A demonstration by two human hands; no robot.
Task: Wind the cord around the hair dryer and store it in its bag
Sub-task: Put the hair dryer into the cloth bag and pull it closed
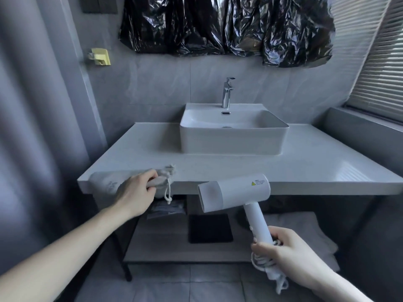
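Note:
The white hair dryer (235, 191) is held upright in front of the counter's edge, nozzle pointing left. My right hand (281, 250) grips the bottom of its handle. The white cord (260, 262) is looped around the handle's base under my fingers, and its plug end hangs below. A pale cloth drawstring bag (104, 180) lies on the counter's front left corner. My left hand (136, 192) is closed on the bag near its gathered mouth, with the drawstring (168, 192) dangling over the edge.
A white counter (305, 162) carries a square basin (233, 131) with a chrome tap (226, 92). Below are a shelf (165, 243) with a black mat (210, 228) and folded towels (305, 232). Black plastic sheeting (229, 27) hangs on the wall above.

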